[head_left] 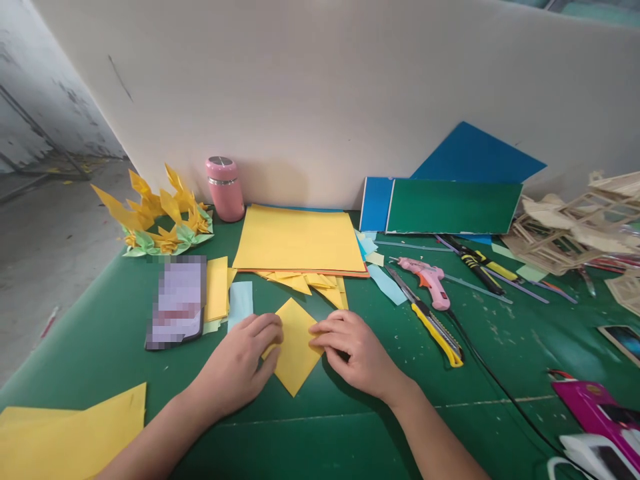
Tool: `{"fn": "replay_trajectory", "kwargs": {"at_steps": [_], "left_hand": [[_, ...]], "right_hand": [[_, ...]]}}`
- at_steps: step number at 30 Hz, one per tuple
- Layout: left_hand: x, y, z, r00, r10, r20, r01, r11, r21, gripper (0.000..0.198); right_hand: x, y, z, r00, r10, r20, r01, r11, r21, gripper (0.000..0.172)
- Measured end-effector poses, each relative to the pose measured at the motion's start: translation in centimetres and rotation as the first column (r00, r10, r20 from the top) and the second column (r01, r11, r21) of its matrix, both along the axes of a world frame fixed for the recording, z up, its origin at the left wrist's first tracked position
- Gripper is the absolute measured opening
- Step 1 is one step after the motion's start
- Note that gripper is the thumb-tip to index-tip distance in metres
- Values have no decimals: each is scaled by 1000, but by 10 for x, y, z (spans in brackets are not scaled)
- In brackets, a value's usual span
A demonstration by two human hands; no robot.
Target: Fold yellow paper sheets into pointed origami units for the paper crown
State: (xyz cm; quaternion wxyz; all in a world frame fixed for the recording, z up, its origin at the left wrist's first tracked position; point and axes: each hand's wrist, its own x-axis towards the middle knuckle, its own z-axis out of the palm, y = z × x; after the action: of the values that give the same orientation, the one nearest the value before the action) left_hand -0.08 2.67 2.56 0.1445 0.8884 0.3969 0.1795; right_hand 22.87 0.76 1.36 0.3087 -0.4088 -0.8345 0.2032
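Observation:
A small yellow paper square (296,347) lies point-down like a diamond on the green table (320,427). My left hand (240,363) rests on its left corner, fingers curled and pressed on the paper. My right hand (353,350) presses its right corner with bent fingers. Both hands pinch the sheet's opposite edges. Just beyond the square lie several folded yellow pieces (310,283).
A stack of yellow sheets (300,239), a pink flask (225,189) and yellow-green paper flowers (160,220) sit behind. A phone (177,301) lies left. Right: pink glue gun (430,280), yellow cutter (435,327), blue and green boards (450,207), wooden models (575,227).

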Motion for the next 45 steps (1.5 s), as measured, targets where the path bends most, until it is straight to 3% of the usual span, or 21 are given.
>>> {"fn": "replay_trajectory", "kwargs": {"at_steps": [1, 6, 11, 15, 22, 28, 35, 40, 45], "left_hand": [[2, -1, -3, 999, 16, -31, -15, 999, 37, 23], [10, 2, -14, 961, 35, -274, 2, 991, 131, 52], [17, 6, -9, 917, 35, -398, 32, 986, 161, 63], [21, 4, -7, 891, 58, -450, 33, 981, 192, 71], [22, -2, -6, 885, 112, -453, 0, 971, 240, 62], [23, -9, -1, 864, 112, -491, -16, 981, 195, 62], [22, -10, -7, 880, 92, -466, -13, 986, 169, 65], [18, -10, -14, 885, 78, -459, -4, 987, 161, 49], [-1, -2, -10, 942, -88, -323, 87, 996, -18, 46]], "right_hand": [[-2, 0, 0, 1000, -2, 6, 2, 1000, -7, 27], [-16, 2, -2, 992, -59, 110, 62, 998, -27, 26], [-33, 11, -4, 939, -127, 321, 129, 991, 15, 24], [-38, 12, -5, 911, -154, 383, 150, 988, 41, 22], [-12, -7, 0, 952, -197, 234, 221, 972, -81, 28], [-1, -21, -6, 964, -265, 13, 264, 959, -106, 21], [-12, -23, -2, 964, -265, -11, 264, 962, -63, 14], [-18, -18, -7, 955, -298, -10, 298, 954, -19, 20], [-16, -19, -6, 954, -298, 23, 298, 952, -71, 15]]}}
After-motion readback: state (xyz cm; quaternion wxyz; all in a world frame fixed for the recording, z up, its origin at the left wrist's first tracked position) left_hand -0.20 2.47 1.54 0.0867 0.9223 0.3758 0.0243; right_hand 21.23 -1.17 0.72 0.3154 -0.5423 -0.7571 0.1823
